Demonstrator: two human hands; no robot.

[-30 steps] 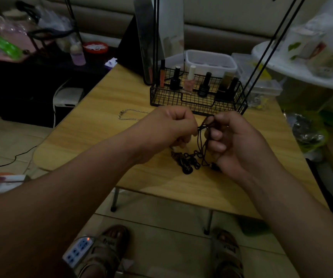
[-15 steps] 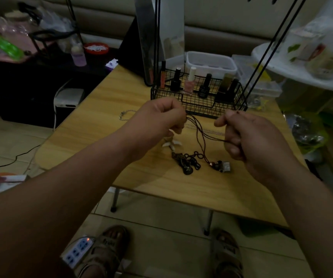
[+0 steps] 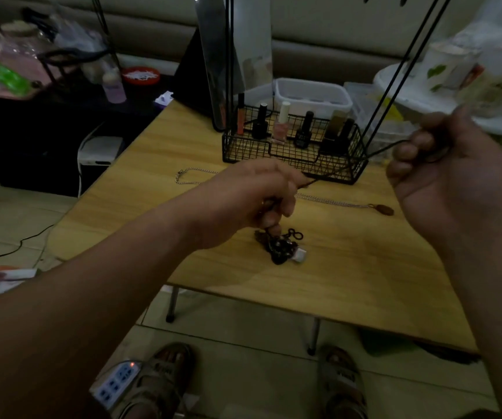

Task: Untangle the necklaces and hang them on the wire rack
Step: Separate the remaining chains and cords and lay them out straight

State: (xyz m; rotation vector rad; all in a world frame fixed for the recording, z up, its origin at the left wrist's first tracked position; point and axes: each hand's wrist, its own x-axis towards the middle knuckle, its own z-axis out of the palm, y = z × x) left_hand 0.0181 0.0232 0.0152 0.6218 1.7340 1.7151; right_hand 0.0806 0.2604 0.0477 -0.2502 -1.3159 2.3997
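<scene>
A dark cord necklace [image 3: 337,167] stretches taut between my two hands above the wooden table [image 3: 349,267]. My left hand [image 3: 252,198] pinches one end of it over the table's middle. My right hand [image 3: 446,176], blurred and raised at the right, grips the other end. Below my left hand a tangle of dark cords and pendants [image 3: 281,247] lies on the table. A silver chain [image 3: 195,176] with a brown pendant [image 3: 384,209] lies behind it. The black wire rack [image 3: 295,152] stands at the table's back, its rods rising out of view.
Nail polish bottles [image 3: 281,124] stand in the rack's basket. A white plastic tray [image 3: 313,96] and clear boxes sit behind it. A round white table [image 3: 455,101] with packages is at the right. My sandalled feet and a power strip [image 3: 116,385] are on the floor.
My right hand has pulled up and to the right, away from my left hand, drawing the dark cord out taut. The tangle on the table has shrunk into a tighter heap.
</scene>
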